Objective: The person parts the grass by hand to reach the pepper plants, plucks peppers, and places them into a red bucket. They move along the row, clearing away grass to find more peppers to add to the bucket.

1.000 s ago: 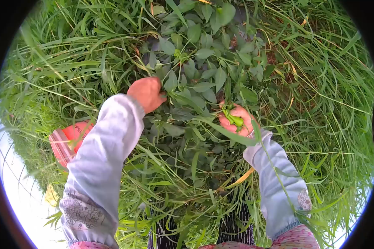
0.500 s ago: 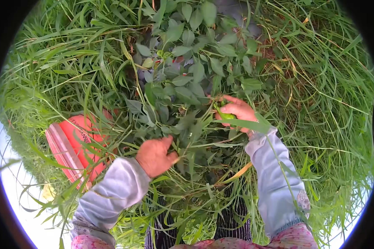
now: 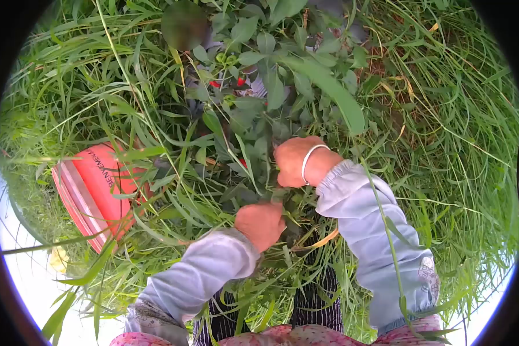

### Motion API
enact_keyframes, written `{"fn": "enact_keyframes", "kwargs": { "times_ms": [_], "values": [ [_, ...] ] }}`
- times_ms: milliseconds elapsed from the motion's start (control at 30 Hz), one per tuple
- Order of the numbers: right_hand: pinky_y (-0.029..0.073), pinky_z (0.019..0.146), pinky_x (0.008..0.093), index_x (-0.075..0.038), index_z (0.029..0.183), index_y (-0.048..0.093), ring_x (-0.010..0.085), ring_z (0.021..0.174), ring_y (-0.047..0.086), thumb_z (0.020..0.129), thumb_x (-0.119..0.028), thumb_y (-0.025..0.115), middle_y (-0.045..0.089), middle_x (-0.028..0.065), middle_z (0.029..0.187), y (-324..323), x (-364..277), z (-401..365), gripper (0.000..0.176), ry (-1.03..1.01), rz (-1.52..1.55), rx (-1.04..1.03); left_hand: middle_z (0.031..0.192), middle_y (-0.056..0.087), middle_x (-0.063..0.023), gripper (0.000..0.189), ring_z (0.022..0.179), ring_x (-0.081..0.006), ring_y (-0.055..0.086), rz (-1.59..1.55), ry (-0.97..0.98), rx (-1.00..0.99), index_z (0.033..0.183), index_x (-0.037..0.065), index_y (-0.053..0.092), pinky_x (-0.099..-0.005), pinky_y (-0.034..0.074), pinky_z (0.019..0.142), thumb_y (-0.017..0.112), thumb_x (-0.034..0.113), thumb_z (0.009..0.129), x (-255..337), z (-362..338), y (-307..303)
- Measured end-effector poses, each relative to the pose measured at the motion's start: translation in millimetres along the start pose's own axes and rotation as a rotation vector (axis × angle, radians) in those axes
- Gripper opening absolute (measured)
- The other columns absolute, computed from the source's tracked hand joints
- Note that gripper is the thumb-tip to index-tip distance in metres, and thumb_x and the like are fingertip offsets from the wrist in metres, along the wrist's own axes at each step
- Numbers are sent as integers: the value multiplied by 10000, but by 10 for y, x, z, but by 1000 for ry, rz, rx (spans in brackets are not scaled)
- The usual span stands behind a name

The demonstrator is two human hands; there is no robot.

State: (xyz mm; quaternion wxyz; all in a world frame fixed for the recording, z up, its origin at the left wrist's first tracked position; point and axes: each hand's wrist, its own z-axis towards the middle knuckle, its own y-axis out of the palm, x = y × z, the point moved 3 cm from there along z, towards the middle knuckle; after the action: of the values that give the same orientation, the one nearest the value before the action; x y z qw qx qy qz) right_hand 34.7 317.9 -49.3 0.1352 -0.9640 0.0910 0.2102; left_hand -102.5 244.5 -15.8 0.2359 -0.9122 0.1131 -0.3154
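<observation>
Low in the middle, my left hand (image 3: 260, 225) is closed among the stems, its fingertips close to my right hand. Just above and to the right, my right hand (image 3: 300, 162), with a white band at the wrist, is closed too, its fingers turned into the leaves. What either hand holds is hidden. A leafy plant (image 3: 251, 57) rises beyond them, with small green fruits (image 3: 228, 59) and red fruits (image 3: 240, 81) among its leaves. Another red fruit (image 3: 243, 163) shows left of my right hand.
A red bucket (image 3: 106, 184) lies tilted in the grass at the left. Tall grass (image 3: 444, 138) stands on both sides, and long blades cross over the plant. Below are legs in striped trousers (image 3: 317, 300). A blurred dark round spot (image 3: 184, 25) shows at the top.
My left hand has moved right and my right hand left, so they are now close together. The green pepper that was in my right hand is out of sight. More red fruits show.
</observation>
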Motion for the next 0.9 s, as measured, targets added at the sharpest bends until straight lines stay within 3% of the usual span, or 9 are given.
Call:
{"fn": "enact_keyframes", "kwargs": {
  "times_ms": [33,67,233,367,400,467,600,733,900],
  "values": [
    [484,705,427,-44,917,633,347,779,617,664,-243,601,632,180,774,20,28,-41,324,25,-7,-52,604,592,-148,404,543,-304,602,-7,-22,-36,989,-56,572,-399,483,504,568,237,711,-22,-7,-64],
    [487,706,424,-60,842,645,337,785,616,640,-245,614,634,156,769,99,106,-63,275,-9,-51,52,699,618,-175,506,607,-322,613,-42,-55,-183,1219,18,482,-425,492,579,550,204,753,-53,26,-211],
    [485,617,421,-92,842,644,334,703,602,617,-235,627,613,131,711,266,351,-241,267,-1,-56,135,718,625,-179,473,673,-317,628,-388,133,180,1212,96,510,-419,504,648,558,213,756,-439,291,-709],
    [478,637,428,-97,875,627,329,763,606,652,-258,651,621,125,735,214,412,-403,277,-13,-97,-4,689,635,-134,248,667,-308,627,417,-61,-67,943,62,631,-407,489,598,552,177,738,-695,665,-825],
    [477,640,430,-93,879,625,330,766,606,663,-260,654,621,129,735,219,466,-443,275,-14,-90,11,675,633,-133,168,656,-305,628,579,-87,-318,841,81,650,-407,484,577,555,173,737,-749,595,-718],
    [476,659,433,-88,957,616,332,775,609,694,-262,658,622,140,743,221,534,-475,318,-46,-142,-12,724,633,-109,150,692,-276,618,530,11,-261,780,65,638,-398,483,594,550,181,745,-881,287,-525],
    [475,693,435,-116,1082,586,324,795,610,680,-223,647,627,140,775,395,673,-468,421,0,-109,54,790,623,-135,260,719,-277,627,509,-13,-461,989,78,602,-395,494,599,503,140,756,-967,-447,-161],
    [470,723,424,-153,1123,573,308,817,608,659,-197,640,630,118,812,600,910,-451,471,31,-160,44,751,629,-125,411,644,-292,623,580,-217,-405,1162,67,517,-398,492,580,511,161,763,-1283,-677,154],
    [471,719,399,-226,1092,574,286,795,603,643,-204,667,604,79,776,493,914,-553,459,-6,-54,71,637,603,-132,522,614,-275,610,276,-102,-288,1249,85,472,-385,481,559,555,183,743,-1067,-348,-308]
  ]
}}
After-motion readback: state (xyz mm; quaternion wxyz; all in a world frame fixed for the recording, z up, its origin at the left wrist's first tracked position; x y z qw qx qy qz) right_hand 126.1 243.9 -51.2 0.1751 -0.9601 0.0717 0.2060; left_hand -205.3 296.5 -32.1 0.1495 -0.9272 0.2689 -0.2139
